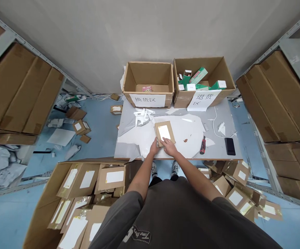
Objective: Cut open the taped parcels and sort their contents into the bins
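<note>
A small brown cardboard box (167,125) with a white label on its top lies on the white sheet covering the table, slightly turned. My left hand (154,147) is closed around its near left edge. Over the near edge, my right hand (169,147) grips the same box, its fingertips on the lower part of the label. To the right of my hands lies a red and black utility knife (203,145). Crumpled white scraps (142,117) sit beyond the box to the left.
At the back of the table stand two open cartons with paper signs: the left carton (147,66) holds a pink packet, the right carton (218,69) several green boxes. A phone (230,146) lies at right. Labelled parcels (87,180) fill a large carton at lower left; others (236,197) pile at right.
</note>
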The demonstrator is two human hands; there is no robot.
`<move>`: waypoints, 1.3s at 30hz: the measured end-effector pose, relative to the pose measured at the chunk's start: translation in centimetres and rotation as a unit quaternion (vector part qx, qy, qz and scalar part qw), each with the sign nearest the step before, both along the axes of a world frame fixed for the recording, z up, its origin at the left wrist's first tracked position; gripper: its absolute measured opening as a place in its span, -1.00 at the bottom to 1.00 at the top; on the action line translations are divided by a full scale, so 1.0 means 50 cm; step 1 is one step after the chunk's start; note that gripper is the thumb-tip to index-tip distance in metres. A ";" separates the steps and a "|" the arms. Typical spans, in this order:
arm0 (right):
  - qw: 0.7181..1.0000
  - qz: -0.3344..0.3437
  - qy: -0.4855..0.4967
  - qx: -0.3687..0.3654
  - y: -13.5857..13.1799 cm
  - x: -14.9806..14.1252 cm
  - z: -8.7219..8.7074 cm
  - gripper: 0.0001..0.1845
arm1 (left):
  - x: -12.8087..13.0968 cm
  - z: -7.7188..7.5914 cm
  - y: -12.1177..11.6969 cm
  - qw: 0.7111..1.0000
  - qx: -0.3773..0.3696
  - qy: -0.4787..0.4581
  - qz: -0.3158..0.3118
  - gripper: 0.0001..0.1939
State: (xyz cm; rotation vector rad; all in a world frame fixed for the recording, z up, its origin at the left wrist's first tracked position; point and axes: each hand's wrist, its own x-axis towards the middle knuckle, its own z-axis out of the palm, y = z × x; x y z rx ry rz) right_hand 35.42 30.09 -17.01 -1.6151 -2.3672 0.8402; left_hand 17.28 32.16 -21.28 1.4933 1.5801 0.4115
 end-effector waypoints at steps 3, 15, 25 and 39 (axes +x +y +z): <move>0.999 -0.050 -0.005 -0.008 0.004 0.028 -0.004 -0.13 | -0.010 0.015 -0.001 1.000 0.001 -0.006 -0.004 0.23; 0.982 -0.150 -0.071 -0.089 0.004 0.070 -0.017 -0.13 | 0.074 0.080 -0.007 0.991 0.009 0.127 -0.040 -0.04; 0.969 -0.165 -0.148 0.111 0.002 0.032 0.097 -0.37 | 0.072 0.041 0.035 0.992 0.054 -0.108 0.032 0.00; 0.990 -0.093 -0.083 0.072 -0.038 0.025 0.073 -0.29 | 0.040 0.098 -0.008 0.991 0.056 0.100 -0.065 0.09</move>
